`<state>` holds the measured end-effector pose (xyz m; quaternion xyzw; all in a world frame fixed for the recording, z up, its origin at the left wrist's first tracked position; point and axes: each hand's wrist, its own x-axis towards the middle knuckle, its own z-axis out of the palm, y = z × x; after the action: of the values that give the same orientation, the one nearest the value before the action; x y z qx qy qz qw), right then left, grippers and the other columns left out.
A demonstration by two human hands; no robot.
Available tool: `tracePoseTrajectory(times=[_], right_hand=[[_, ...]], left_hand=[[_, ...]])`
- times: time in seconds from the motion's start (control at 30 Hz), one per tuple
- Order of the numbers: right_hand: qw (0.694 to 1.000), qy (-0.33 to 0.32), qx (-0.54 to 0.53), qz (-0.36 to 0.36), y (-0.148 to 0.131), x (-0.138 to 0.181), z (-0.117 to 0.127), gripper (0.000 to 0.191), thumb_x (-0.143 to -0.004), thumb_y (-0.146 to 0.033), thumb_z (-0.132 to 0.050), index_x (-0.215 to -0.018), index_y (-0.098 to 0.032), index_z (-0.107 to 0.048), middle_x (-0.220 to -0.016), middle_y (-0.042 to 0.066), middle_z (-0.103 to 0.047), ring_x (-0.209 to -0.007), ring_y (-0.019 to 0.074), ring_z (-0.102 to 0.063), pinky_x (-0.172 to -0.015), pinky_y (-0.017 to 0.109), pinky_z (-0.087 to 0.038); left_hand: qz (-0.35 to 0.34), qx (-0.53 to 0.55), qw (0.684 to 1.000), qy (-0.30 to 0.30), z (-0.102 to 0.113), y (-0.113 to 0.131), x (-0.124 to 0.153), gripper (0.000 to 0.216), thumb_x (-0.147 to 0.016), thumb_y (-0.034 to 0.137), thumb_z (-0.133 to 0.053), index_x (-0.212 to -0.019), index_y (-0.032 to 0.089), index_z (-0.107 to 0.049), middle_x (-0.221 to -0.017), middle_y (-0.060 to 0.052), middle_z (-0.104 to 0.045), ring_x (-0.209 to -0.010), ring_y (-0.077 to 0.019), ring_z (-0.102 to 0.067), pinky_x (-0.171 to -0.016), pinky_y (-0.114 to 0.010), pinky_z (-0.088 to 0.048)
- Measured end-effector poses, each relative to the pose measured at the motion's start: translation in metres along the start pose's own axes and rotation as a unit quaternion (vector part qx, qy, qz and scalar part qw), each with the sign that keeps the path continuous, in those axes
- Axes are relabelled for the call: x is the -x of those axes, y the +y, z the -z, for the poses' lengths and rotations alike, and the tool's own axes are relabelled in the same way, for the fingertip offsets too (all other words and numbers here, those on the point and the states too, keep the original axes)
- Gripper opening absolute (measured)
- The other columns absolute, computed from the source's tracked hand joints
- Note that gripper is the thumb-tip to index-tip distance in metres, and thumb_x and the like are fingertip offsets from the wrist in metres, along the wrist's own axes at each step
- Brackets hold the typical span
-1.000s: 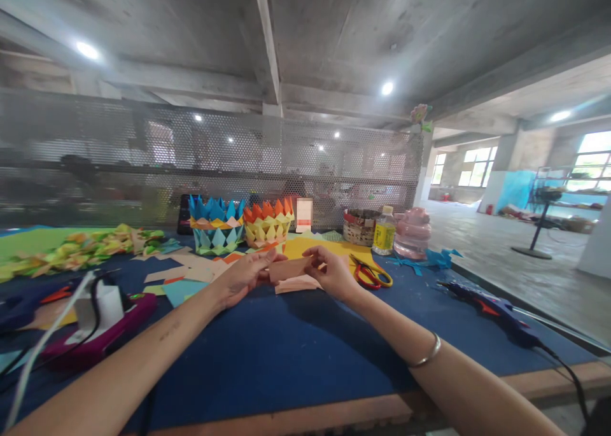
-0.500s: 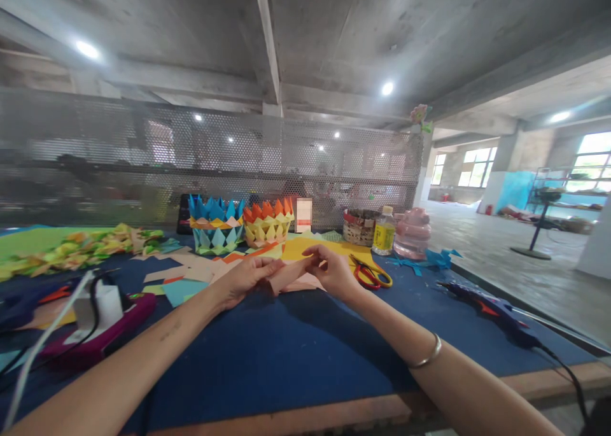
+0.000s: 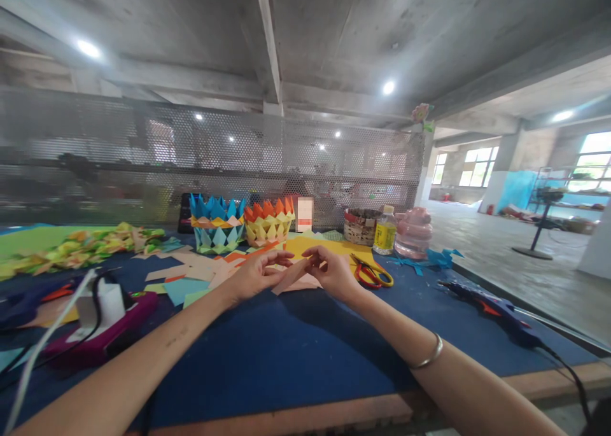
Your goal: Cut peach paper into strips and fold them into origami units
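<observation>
A small peach paper piece point(image 3: 292, 275) is held between both hands above the blue table mat point(image 3: 296, 353). My left hand point(image 3: 255, 274) has its fingers stretched out along the paper's left edge, thumb under it. My right hand point(image 3: 331, 272) pinches the paper's right end with thumb and forefinger. More peach paper point(image 3: 300, 286) lies flat on the mat just beneath. Red-and-yellow scissors point(image 3: 372, 273) rest right of my right hand.
Two folded paper baskets, blue point(image 3: 216, 231) and orange-yellow point(image 3: 268, 222), stand behind the hands. Loose paper scraps point(image 3: 191, 272) and a green-yellow paper chain point(image 3: 81, 247) lie left. A purple glue gun point(image 3: 102, 334) is near left, a blue glue gun point(image 3: 491, 312) right. A bottle point(image 3: 384, 230), woven basket point(image 3: 359, 226) and pink container point(image 3: 413, 232) stand at the back.
The peach paper has tilted from flat-on to a slanted, narrower shape. My left fingers have spread out straighter along it. My right hand has stayed in place.
</observation>
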<state>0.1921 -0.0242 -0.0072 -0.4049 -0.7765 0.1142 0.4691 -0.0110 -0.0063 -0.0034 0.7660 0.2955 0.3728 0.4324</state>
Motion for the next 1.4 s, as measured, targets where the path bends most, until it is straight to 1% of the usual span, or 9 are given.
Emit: tracePoseTrajectory(times=[0.13,0.3,0.33,0.47,0.57,0.7,0.9,1.13,1.4], right_hand=[[1.000,-0.020,-0.001,0.009,-0.007,0.003,-0.002,0.020,-0.078,-0.015,-0.053,-0.098,-0.018,-0.057,-0.074,0.000,-0.062,-0.067,0.0108,-0.056,-0.061,0.022,-0.041],[0.998,-0.055,0.031,0.027,-0.019,0.005,-0.001,0.025,-0.077,-0.010,-0.052,-0.100,-0.019,-0.056,-0.076,0.000,-0.061,-0.068,0.0115,-0.054,-0.063,0.024,-0.043],[0.997,-0.053,0.046,0.043,-0.021,0.006,0.000,0.031,-0.075,-0.009,-0.053,-0.104,-0.020,-0.054,-0.083,0.002,-0.061,-0.073,0.0128,-0.054,-0.066,0.026,-0.044],[0.981,-0.028,0.129,0.140,-0.034,0.009,0.003,0.059,-0.067,-0.004,-0.058,-0.120,-0.027,-0.047,-0.118,0.006,-0.048,-0.108,0.0209,-0.043,-0.090,0.037,-0.038],[0.966,-0.051,0.177,0.179,-0.039,0.012,0.002,0.047,-0.068,-0.003,-0.059,-0.106,-0.029,-0.060,-0.121,0.004,-0.045,-0.110,0.0220,-0.040,-0.091,0.039,-0.036],[0.956,-0.069,0.203,0.198,-0.033,0.012,0.000,0.024,-0.071,-0.010,-0.064,-0.085,-0.029,-0.069,-0.119,0.002,-0.049,-0.105,0.0215,-0.041,-0.088,0.038,-0.036],[0.959,-0.064,0.187,0.204,-0.025,0.008,0.001,0.011,-0.078,-0.020,-0.062,-0.082,-0.027,-0.071,-0.106,0.003,-0.056,-0.098,0.0185,-0.045,-0.084,0.033,-0.038],[0.973,-0.044,0.179,0.140,-0.020,0.009,-0.004,0.009,-0.076,-0.029,-0.065,-0.075,-0.021,-0.068,-0.088,0.004,-0.060,-0.087,0.0168,-0.049,-0.076,0.029,-0.040],[0.975,-0.018,0.204,0.080,-0.025,0.010,-0.006,0.012,-0.075,-0.028,-0.065,-0.068,-0.019,-0.065,-0.084,0.004,-0.059,-0.085,0.0170,-0.049,-0.076,0.030,-0.039]], left_hand=[[0.020,0.066,0.995,-0.075,-0.003,-0.002,0.003,0.058,-0.069,0.032,-0.066,-0.122,0.017,-0.045,-0.113,-0.014,-0.061,-0.099,-0.0231,-0.060,-0.085,-0.035,-0.044],[0.073,0.113,0.978,-0.158,-0.004,0.004,0.009,0.053,-0.066,0.029,-0.068,-0.115,0.017,-0.049,-0.094,-0.010,-0.067,-0.078,-0.0208,-0.064,-0.071,-0.033,-0.047],[0.076,0.105,0.980,-0.148,-0.004,0.004,0.009,0.049,-0.065,0.028,-0.068,-0.110,0.016,-0.053,-0.091,-0.009,-0.067,-0.075,-0.0199,-0.063,-0.068,-0.031,-0.047],[0.074,0.068,0.995,-0.024,-0.001,-0.003,0.005,0.034,-0.057,0.023,-0.069,-0.089,0.013,-0.061,-0.081,-0.003,-0.066,-0.072,-0.0182,-0.060,-0.062,-0.025,-0.043],[0.074,0.089,0.993,0.025,0.000,-0.005,0.002,0.034,-0.054,0.025,-0.071,-0.085,0.013,-0.063,-0.076,-0.002,-0.065,-0.068,-0.0174,-0.059,-0.060,-0.025,-0.042],[0.090,0.124,0.986,0.073,-0.001,0.000,0.003,0.038,-0.054,0.028,-0.072,-0.087,0.012,-0.065,-0.079,-0.005,-0.068,-0.069,-0.0193,-0.061,-0.066,-0.028,-0.043],[0.093,0.155,0.982,0.048,-0.001,0.004,0.004,0.047,-0.051,0.020,-0.073,-0.097,0.012,-0.064,-0.089,-0.008,-0.069,-0.077,-0.0218,-0.063,-0.071,-0.031,-0.045],[0.092,0.121,0.988,-0.004,-0.005,0.009,0.006,0.038,-0.052,0.010,-0.066,-0.090,0.011,-0.066,-0.085,-0.006,-0.069,-0.079,-0.0203,-0.061,-0.073,-0.029,-0.043],[0.089,0.103,0.991,0.007,-0.011,0.011,0.008,0.034,-0.053,0.014,-0.070,-0.087,0.012,-0.068,-0.083,-0.004,-0.068,-0.074,-0.0163,-0.059,-0.068,-0.026,-0.042]])
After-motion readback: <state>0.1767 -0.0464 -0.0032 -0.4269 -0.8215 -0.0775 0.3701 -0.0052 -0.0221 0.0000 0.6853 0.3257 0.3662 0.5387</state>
